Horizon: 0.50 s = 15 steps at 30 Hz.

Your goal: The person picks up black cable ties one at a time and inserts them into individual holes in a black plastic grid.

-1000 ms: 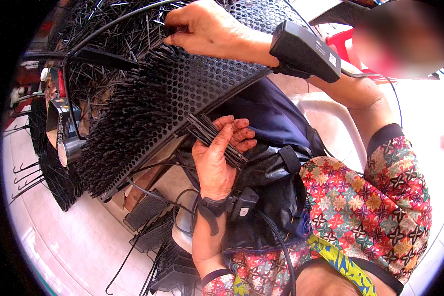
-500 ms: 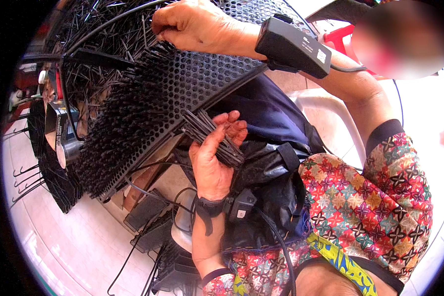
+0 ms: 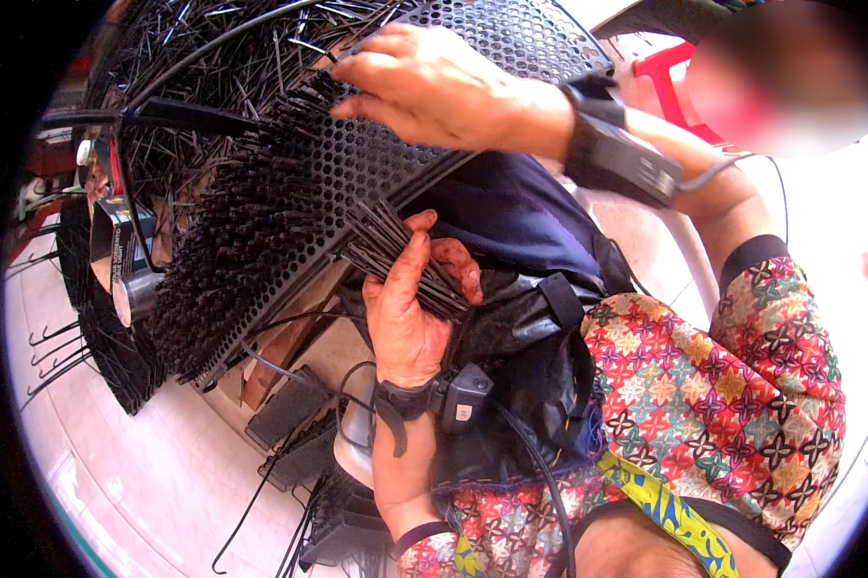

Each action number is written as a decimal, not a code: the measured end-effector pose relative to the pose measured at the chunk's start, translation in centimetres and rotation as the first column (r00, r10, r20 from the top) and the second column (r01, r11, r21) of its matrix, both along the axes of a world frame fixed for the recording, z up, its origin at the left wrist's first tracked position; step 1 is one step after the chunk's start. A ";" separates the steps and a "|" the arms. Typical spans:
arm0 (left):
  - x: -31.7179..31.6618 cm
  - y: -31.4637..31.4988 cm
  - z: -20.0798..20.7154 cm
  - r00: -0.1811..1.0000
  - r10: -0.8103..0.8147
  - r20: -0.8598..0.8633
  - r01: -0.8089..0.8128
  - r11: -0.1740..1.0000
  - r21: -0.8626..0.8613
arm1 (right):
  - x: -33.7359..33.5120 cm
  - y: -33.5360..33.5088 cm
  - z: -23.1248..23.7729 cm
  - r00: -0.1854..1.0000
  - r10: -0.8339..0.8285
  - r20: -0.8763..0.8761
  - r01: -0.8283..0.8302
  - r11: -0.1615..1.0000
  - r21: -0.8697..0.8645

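My left hand (image 3: 410, 313) is closed round a bundle of thin black strips (image 3: 376, 246), whose ends stick out past the thumb toward the perforated plate. A broad black plate with rows of round holes (image 3: 357, 159) lies slanted before me. Dense black bristles (image 3: 232, 231) cover its left part; holes show bare toward the right. Above the plate's upper edge, near the bristle border, is my right hand (image 3: 434, 91), slightly blurred. A thin curved strip (image 3: 311, 48), dark with a bright glint, projects from its bent fingertips; the exact grip is partly hidden.
A heap of loose black strips (image 3: 193, 87) lies beyond the plate. A metal cylinder (image 3: 137, 297) and a box stand at its left. More black bristled pieces (image 3: 338, 520) and wire hooks rest on the tiled floor below. Cables run from both wrists.
My right hand has come back from the heap, moving right and down over the plate, with a strip at its fingertips. My left hand has shifted slightly left, still gripping the bundle.
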<state>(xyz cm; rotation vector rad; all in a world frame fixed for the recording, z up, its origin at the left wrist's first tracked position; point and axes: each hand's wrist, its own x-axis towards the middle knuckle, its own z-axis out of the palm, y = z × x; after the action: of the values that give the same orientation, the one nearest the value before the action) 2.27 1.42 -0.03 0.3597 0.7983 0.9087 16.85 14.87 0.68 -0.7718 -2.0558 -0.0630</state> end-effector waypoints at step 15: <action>1.6 0.6 2.9 0.970 0.084 -0.226 -0.064 0.993 0.094 | 0.9 -7.3 1.8 0.790 -0.099 -0.606 -0.579 0.206 -0.789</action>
<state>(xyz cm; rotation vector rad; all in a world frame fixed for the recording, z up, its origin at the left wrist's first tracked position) 3.88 1.98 2.84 0.5207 0.9924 0.9848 17.76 7.54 2.52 -0.9527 -1.3930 1.6643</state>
